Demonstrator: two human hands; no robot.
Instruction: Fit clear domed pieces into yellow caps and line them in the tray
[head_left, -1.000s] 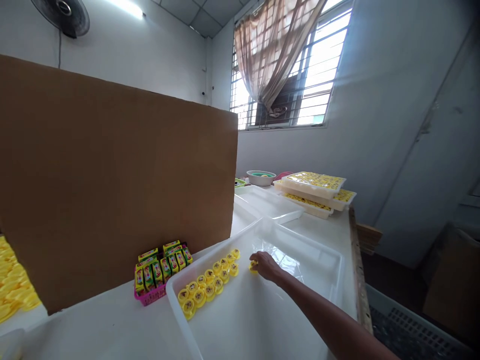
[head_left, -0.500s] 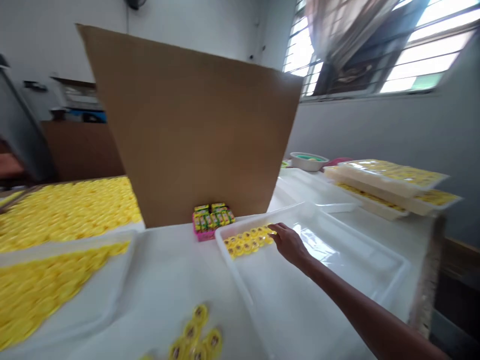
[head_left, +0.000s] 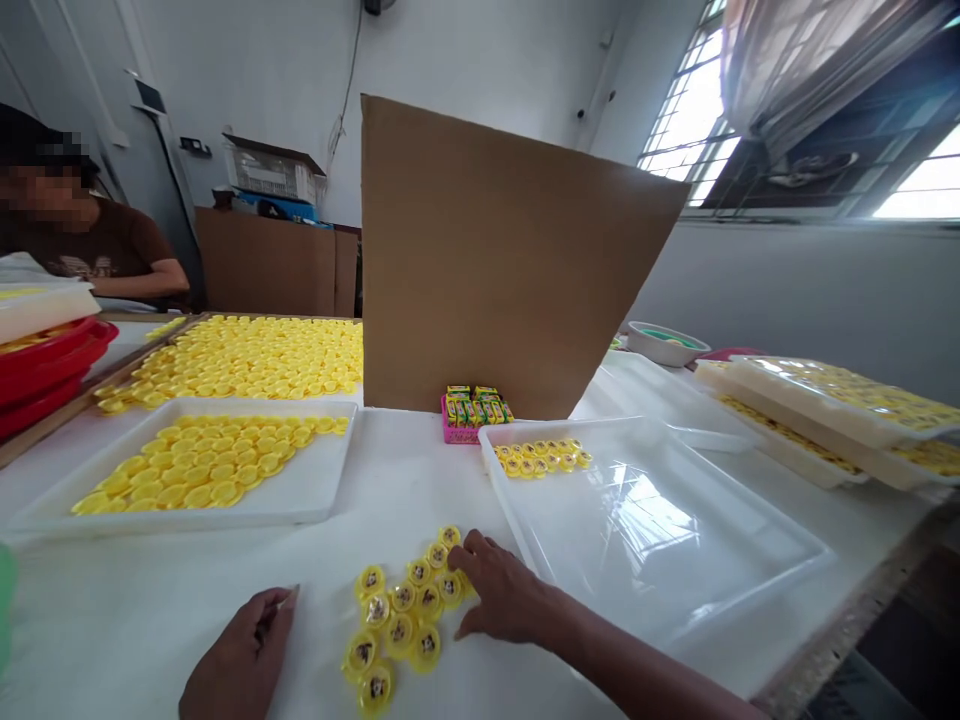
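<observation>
Right hand (head_left: 502,592) has moved from the rows of discs (head_left: 536,458) in the tray (head_left: 577,530) to the loose discs (head_left: 401,632) on the counter (head_left: 420,480). Left hand (head_left: 244,650), out of frame half a second ago, now shows.

State of hands: the right is fairly wide, thumb apart from the fingers, fingertips at the right edge of the loose discs; whether it grips one cannot be told. The left is narrow, fingers curled, beside the loose discs but apart from them; contents, if any, hidden.

Risks noted: the loose discs lie crowded, some seemingly overlapping, so a hasty pinch could drag neighbours or turn a printed face down. The tray's raised wall stands between the loose discs and the rows; a disc carried low could strike it and drop. With nothing bracing the rows toward the right, a clumsy knock could push them out of line.
</observation>
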